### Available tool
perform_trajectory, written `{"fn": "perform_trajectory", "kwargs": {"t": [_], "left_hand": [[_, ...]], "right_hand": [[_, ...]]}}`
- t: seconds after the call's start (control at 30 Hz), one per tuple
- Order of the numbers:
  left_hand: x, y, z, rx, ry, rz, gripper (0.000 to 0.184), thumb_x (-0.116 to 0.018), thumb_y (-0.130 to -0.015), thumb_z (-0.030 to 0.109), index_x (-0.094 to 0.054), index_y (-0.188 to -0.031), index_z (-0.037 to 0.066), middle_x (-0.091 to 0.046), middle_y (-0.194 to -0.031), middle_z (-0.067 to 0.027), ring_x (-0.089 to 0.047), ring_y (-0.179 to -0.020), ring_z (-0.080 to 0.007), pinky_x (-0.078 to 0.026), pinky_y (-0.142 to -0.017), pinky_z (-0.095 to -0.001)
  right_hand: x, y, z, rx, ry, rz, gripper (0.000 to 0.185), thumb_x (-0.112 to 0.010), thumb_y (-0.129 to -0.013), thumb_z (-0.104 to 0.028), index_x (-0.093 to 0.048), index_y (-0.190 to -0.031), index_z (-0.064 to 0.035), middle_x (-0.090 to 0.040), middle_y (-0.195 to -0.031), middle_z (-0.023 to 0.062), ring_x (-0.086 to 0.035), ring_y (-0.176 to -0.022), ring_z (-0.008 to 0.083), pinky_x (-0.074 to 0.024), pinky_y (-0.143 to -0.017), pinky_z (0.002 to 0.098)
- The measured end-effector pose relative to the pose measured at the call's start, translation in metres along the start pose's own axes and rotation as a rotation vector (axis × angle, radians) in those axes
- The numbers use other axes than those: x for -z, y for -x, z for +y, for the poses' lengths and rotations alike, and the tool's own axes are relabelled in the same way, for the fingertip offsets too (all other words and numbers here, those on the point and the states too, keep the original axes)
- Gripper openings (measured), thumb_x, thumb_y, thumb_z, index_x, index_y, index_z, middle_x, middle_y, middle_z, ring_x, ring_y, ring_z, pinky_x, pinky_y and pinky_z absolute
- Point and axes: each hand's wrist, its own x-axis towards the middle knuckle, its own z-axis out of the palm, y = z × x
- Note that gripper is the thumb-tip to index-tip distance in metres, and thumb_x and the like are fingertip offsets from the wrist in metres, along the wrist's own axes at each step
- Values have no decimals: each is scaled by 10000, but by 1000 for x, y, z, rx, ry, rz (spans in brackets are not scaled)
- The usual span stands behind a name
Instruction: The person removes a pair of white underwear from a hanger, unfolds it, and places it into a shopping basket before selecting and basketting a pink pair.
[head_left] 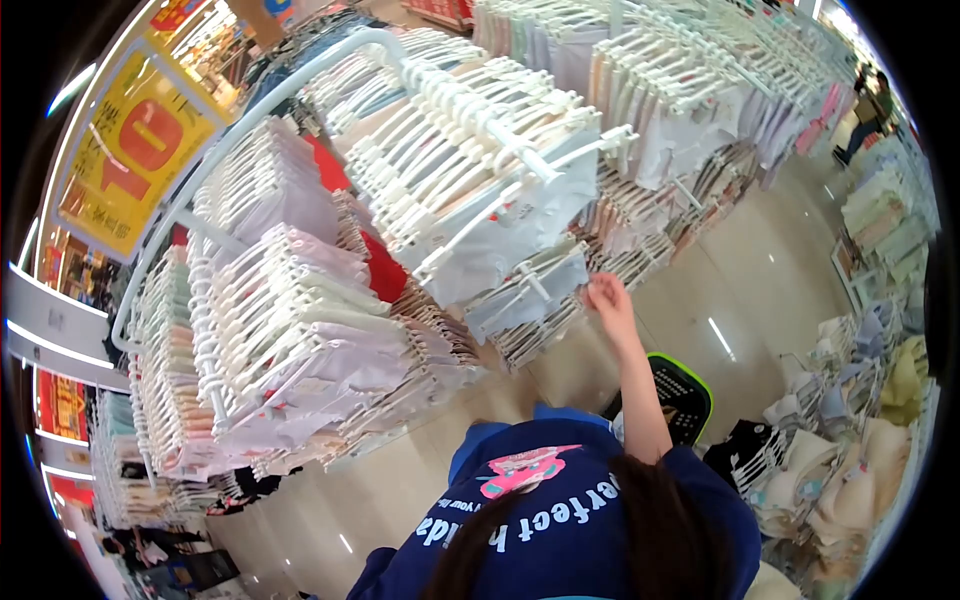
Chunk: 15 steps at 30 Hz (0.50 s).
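My right hand (607, 295) reaches forward from the right side of my body, its fingers curled together at the edge of a pale blue garment (540, 285). This garment hangs from a white clip hanger on the lower row of the rack, at its near end. Just above it hangs a row of white garments (500, 240) on white hangers, facing me. The small size hides whether my fingertips pinch cloth or hanger. My left hand is out of view.
A white metal rack (375, 38) holds several rows of pastel garments. A yellow price sign (140, 150) hangs at left. A black basket with a green rim (682, 398) is beside me. Bras (850, 480) hang at right. A person (868, 118) walks in the far aisle.
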Motion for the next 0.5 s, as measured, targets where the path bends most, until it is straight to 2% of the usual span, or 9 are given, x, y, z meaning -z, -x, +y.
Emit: {"fn": "perform_trajectory", "kwargs": {"t": [0.03, 0.13, 0.23, 0.27, 0.3, 0.33, 0.43, 0.5], "left_hand": [[3, -7, 8, -26, 39, 20, 415, -510, -855, 350, -539, -1137, 46, -572, -1058, -146, -543, -940, -281, -418, -765, -375], [11, -34, 43, -107, 308, 107, 399, -508, -861, 345, -547, -1120, 44, -590, -1016, -127, -568, -886, -262, -437, -709, -365], [27, -45, 90, -168, 773, 159, 384, -507, -866, 341, -554, -1103, 42, -608, -974, -108, -592, -831, -242, -456, -653, -355], [35, -45, 107, -179, 840, 160, 380, -507, -868, 339, -557, -1098, 41, -614, -960, -102, -600, -812, -236, -462, -634, -352], [43, -42, 122, -161, 825, 157, 375, -507, -870, 338, -559, -1092, 40, -620, -946, -96, -608, -794, -230, -469, -615, -349], [49, -40, 132, -134, 806, 148, 369, -528, -868, 334, -553, -1103, 50, -609, -918, -48, -592, -767, -146, -439, -581, -270], [53, -42, 142, -172, 814, 174, 365, -536, -866, 319, -548, -1111, 49, -615, -935, -58, -597, -772, -164, -444, -584, -280], [45, -48, 135, -156, 728, 171, 372, -548, -849, 317, -570, -1099, 43, -615, -995, -95, -599, -793, -196, -466, -641, -310]], "right_hand": [[-3, -3, -18, 50, -1, 35, 239, -548, -873, -102, -497, -1100, -52, -573, -809, 12, -557, -761, 98, -461, -699, 241], [-10, 0, -64, 27, -75, 93, 248, -546, -872, -101, -493, -1109, -54, -592, -843, 40, -564, -761, 110, -465, -708, 248], [-6, 10, -76, 17, -182, 49, 247, -545, -871, -98, -493, -1108, -54, -598, -878, 58, -571, -764, 120, -467, -707, 251], [-2, 13, -75, 7, -210, 24, 244, -542, -873, -105, -493, -1107, -57, -598, -878, 59, -576, -762, 128, -469, -705, 253], [1, 17, -77, -20, -213, 46, 242, -540, -874, -105, -494, -1107, -58, -599, -875, 60, -575, -762, 127, -468, -703, 253], [3, 21, -78, -45, -219, 68, 240, -538, -874, -106, -495, -1106, -59, -599, -872, 61, -574, -761, 127, -468, -702, 253], [11, 24, -76, -66, -227, 118, 232, -535, -875, -109, -499, -1100, -61, -597, -873, 57, -569, -770, 121, -461, -719, 250], [16, 22, -79, -55, -202, 131, 232, -540, -872, -106, -502, -1095, -58, -591, -893, 44, -563, -792, 110, -455, -732, 248]]}}
